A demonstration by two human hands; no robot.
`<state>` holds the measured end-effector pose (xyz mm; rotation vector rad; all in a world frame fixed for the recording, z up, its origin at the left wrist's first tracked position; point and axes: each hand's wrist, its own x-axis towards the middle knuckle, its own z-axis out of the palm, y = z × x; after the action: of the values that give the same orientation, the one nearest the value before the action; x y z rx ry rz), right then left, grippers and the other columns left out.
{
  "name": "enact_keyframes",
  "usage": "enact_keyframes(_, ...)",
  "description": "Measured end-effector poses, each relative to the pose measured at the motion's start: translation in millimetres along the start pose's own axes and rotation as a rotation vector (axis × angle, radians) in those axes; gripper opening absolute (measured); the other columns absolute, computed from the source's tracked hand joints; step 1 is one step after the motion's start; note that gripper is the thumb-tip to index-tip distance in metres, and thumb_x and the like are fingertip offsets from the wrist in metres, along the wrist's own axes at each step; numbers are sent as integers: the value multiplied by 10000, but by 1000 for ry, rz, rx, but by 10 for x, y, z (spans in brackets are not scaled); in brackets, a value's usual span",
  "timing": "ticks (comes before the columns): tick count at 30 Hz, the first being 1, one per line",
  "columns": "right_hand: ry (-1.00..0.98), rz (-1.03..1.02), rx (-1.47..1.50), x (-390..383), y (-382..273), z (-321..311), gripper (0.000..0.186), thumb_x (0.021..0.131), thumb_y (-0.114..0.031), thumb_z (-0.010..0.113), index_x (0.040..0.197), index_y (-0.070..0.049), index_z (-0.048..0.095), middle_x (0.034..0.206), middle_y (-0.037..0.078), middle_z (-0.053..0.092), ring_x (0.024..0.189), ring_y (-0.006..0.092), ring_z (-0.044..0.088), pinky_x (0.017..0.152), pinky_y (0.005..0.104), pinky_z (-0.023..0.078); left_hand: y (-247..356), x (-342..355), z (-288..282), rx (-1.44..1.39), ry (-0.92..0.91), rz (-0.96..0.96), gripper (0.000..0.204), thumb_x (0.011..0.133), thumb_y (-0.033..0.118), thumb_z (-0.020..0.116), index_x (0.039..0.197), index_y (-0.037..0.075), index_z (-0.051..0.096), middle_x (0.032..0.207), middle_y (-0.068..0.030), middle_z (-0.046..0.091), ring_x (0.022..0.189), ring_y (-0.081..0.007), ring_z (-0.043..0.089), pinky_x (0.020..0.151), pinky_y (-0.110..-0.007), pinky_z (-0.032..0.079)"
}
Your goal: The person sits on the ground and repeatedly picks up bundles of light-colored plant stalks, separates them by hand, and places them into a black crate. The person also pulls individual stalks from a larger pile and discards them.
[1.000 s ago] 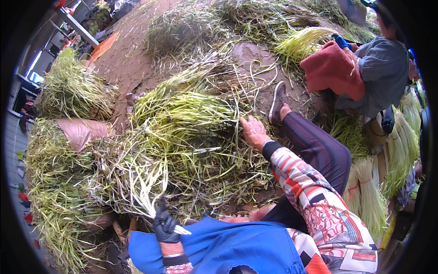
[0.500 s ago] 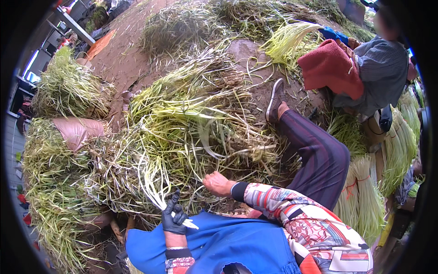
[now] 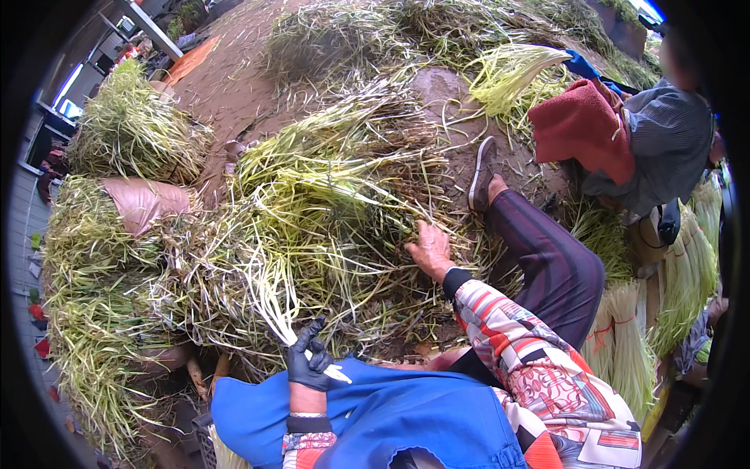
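My left hand (image 3: 309,362), in a black glove, is closed around a small bunch of pale stalks (image 3: 275,313) that look like blanched chives. Their white ends (image 3: 338,374) stick out past the glove above my blue apron (image 3: 375,414), while the long thin leaves trail onto the heap. My bare right hand (image 3: 430,248) reaches to the right side of the big heap of loose yellow-green stalks (image 3: 312,168). Its fingers are partly stretched and apart, touching the stalks, with none plainly gripped.
A co-worker with a red cloth (image 3: 582,129) on the lap sits at the right, holding a yellow-green bunch (image 3: 516,74). Tied bundles (image 3: 621,336) stand beside my leg. More heaps (image 3: 129,129) lie at the left, one under a pinkish sheet (image 3: 144,203). Brown ground (image 3: 242,70) shows behind.
My right hand has moved away from beside the left hand, farther out and to the right, onto the heap. The left hand keeps its bunch. The view has shifted slightly.
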<state>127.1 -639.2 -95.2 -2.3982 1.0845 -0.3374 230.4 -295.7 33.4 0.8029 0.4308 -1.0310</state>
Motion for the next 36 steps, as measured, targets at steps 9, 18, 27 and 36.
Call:
enact_keyframes(9, -288, -131, 304, -299, -803, -138, 304, 830, -163, 631, 1122, -78, 619, 946, 189, 592, 906, 366, 602, 780, 454, 485, -42, -70, 59, 21, -28, 23, 305, 974, 186, 513, 1190, 0, 621, 659, -49, 643, 338, -63, 342, 321, -211, 237)
enact_keyframes(18, 228, 79, 1252, 164, -167, -356, 342, 873, 19, 535, 1203, -19, 614, 1045, 34, 673, 925, 97, 600, 823, 249, 481, 18, -101, -71, 18, 116, 203, 372, 1007, 298, 479, 1251, 46, 602, 662, -2, 619, 344, -58, 315, 337, -224, 265)
enact_keyframes(27, 396, 707, 120, -132, 824, -200, 396, 761, -95, 545, 1145, -39, 624, 1146, 214, 606, 1104, 376, 566, 959, 420, 448, 3, -16, -147, 9, 102, 124, 403, 1011, 334, 477, 1275, 44, 572, 689, -17, 621, 345, -61, 324, 335, -223, 270)
enact_keyframes(36, -406, -531, -376, -330, 14, -170, 440, 806, -138, 569, 1236, -47, 550, 1352, 232, 475, 1228, 364, 476, 1030, 471, 383, 66, -22, -2, -55, -80, 144, 443, 1010, 341, 468, 1331, 40, 520, 684, -13, 632, 334, -55, 315, 322, -222, 252)
